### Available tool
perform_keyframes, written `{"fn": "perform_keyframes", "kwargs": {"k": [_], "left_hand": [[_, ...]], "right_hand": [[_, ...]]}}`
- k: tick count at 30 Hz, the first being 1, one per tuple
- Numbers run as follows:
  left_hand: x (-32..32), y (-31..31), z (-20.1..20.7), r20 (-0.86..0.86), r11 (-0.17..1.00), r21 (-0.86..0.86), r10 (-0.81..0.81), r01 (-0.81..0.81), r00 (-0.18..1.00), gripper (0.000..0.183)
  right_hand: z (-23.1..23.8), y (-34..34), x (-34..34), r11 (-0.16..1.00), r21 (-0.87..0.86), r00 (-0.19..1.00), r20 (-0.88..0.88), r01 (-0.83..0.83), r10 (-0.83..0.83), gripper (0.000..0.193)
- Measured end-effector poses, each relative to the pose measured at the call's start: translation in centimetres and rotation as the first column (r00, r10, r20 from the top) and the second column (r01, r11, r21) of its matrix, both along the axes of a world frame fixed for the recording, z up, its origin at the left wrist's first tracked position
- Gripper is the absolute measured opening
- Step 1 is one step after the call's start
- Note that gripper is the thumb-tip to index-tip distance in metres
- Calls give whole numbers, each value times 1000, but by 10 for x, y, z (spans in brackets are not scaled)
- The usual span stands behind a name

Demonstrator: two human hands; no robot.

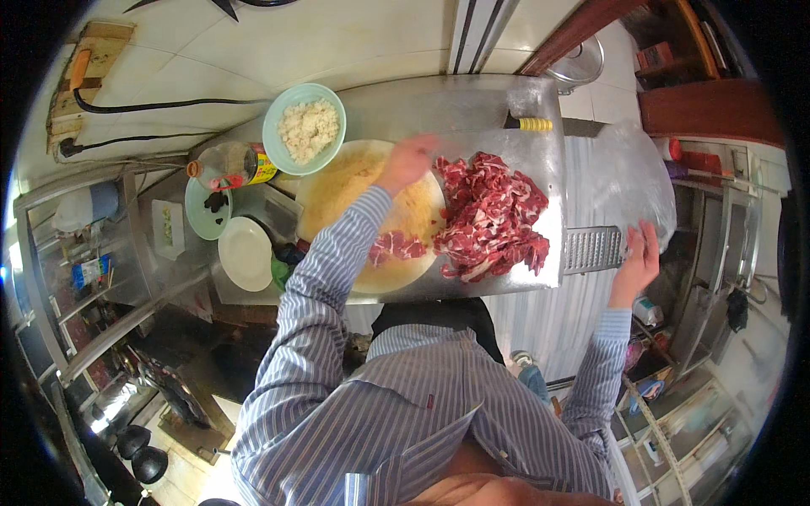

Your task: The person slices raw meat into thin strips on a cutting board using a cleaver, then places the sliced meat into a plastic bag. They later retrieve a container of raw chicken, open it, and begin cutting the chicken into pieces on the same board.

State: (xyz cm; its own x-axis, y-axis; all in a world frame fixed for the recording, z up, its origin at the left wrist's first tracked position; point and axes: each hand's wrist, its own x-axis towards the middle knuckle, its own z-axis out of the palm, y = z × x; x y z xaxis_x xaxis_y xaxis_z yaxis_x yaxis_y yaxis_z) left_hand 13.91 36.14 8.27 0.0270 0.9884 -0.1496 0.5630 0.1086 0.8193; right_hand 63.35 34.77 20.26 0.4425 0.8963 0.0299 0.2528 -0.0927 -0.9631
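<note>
My right hand (pixel 639 263) is out at the right, past the table's end, its fingers closed on the lower edge of a clear plastic bag (pixel 633 181). My left hand (pixel 409 163) hovers over the far right rim of a round cutting board (pixel 337 198); it is smeared by motion, and its grip does not show. Beside the board lies a large heap of sliced raw red meat (pixel 494 219). A few more meat slices (pixel 396 247) rest on the board's near part. Behind the heap, a knife with a black and yellow handle (pixel 531 124) lies on the metal table (pixel 405 97).
A pale green bowl of white crumbly food (pixel 309 131) stands at the board's far left. Left of it are a plastic bottle (pixel 236 164), a smaller bowl (pixel 207 211) and a white plate (pixel 245 253). A metal grater-like strip (pixel 592 250) juts from the table's right end.
</note>
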Motion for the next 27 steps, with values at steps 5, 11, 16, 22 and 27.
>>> {"fn": "perform_keyframes", "kwargs": {"k": [5, 11, 16, 22, 27], "left_hand": [[49, -51, -8, -333, 965, -245, 10, -97, 943, 61], [82, 31, -28, -205, 999, 32, 39, -33, 978, 62], [67, 41, -68, -467, 895, 43, -375, 445, 801, 33], [-20, -87, -90, 23, 817, 36, 575, -575, 818, 36], [19, -228, -104, -699, 436, -78, 617, -897, 361, 61]], "right_hand": [[25, -82, 33, 987, -30, 986, -52, 157, -158, 39], [32, -154, 46, 970, -78, 968, -89, 229, -236, 37], [39, -192, 56, 965, -137, 964, -116, 224, -240, 37], [26, -193, 91, 985, -111, 977, -153, 135, -151, 37], [18, -184, 126, 979, -198, 946, -310, 40, -101, 35]]}}
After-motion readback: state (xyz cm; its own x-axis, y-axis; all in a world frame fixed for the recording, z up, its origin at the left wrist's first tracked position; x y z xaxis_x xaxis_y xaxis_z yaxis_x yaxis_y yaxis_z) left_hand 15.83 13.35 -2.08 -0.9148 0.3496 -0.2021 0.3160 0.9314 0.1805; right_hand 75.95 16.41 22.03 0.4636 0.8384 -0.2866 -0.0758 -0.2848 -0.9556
